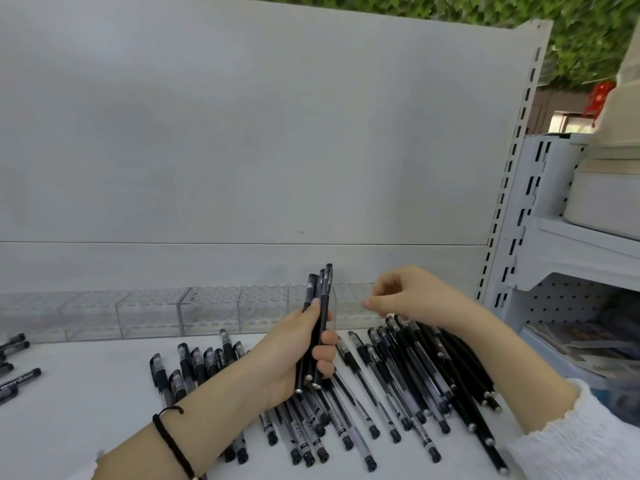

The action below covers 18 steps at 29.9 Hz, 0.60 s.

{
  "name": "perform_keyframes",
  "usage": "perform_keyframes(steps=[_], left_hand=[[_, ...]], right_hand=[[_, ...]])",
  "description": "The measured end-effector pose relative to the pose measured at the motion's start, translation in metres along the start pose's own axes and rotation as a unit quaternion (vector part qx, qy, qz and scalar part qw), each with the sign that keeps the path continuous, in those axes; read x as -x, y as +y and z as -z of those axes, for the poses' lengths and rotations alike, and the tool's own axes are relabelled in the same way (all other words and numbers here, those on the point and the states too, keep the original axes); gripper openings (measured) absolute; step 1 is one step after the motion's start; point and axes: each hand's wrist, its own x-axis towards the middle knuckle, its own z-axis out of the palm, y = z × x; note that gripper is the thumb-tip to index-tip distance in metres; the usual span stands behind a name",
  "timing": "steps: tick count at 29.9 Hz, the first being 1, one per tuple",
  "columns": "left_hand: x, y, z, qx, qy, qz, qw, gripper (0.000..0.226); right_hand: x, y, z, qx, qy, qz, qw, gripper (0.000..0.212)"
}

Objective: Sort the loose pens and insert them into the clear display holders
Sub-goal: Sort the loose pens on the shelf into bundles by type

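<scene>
The left hand (294, 344) grips a bundle of black pens (320, 306) upright, right hand (405, 296) beside it loosely curled, holding nothing, loose pens (398, 393) under both hands, clear display holders (207, 310) just behind.

A flat white shelf (86, 393) carries a spread of loose black capped pens (408, 372). Clear plastic display holders (149, 313) line its back edge, and a few more pens (20, 378) lie far left.

white back panel (242, 133), slotted upright (512, 161), green foliage (588, 36)
</scene>
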Motion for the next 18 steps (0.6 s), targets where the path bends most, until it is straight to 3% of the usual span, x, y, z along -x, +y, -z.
perform_keyframes(steps=[3,8,18], left_hand=[[-0.001,0.000,0.002,0.009,0.019,-0.017,1.000,0.035],[-0.003,0.000,0.001,-0.006,0.025,-0.017,1.000,0.034],[-0.001,0.000,0.001,-0.018,0.026,-0.016,0.999,0.032]], right_hand=[[-0.002,0.017,0.015,0.127,0.029,-0.053,0.990,0.026],[-0.002,0.028,0.020,0.177,-0.020,-0.097,0.979,0.032],[0.003,0.013,0.006,0.046,-0.133,-0.015,0.990,0.022]])
